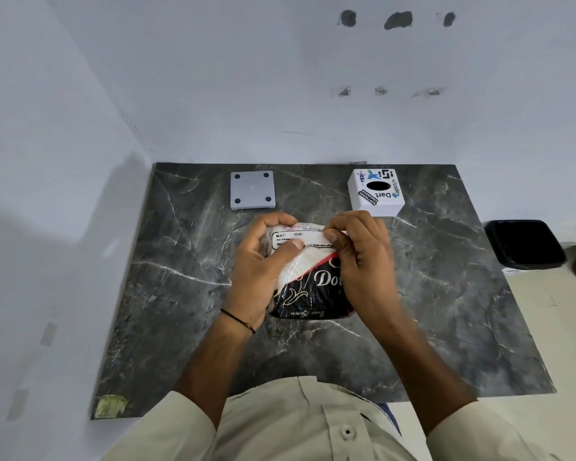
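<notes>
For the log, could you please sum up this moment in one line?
left hand: grips packet | right hand: pinches packet top edge

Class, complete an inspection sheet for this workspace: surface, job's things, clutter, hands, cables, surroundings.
Surface: dark grey marble-patterned tabletop, white veins.
Job's things: black-and-white printed plastic packet, held over the middle.
Clutter: grey square plate with four black dots, far left; white square box with stickers and a round black hole, far right.
Hands: left hand grips the packet's side; right hand pinches its top edge.
Cables: nothing seen.
Surroundings: white walls with patched marks; black bin on the floor, right.
</notes>
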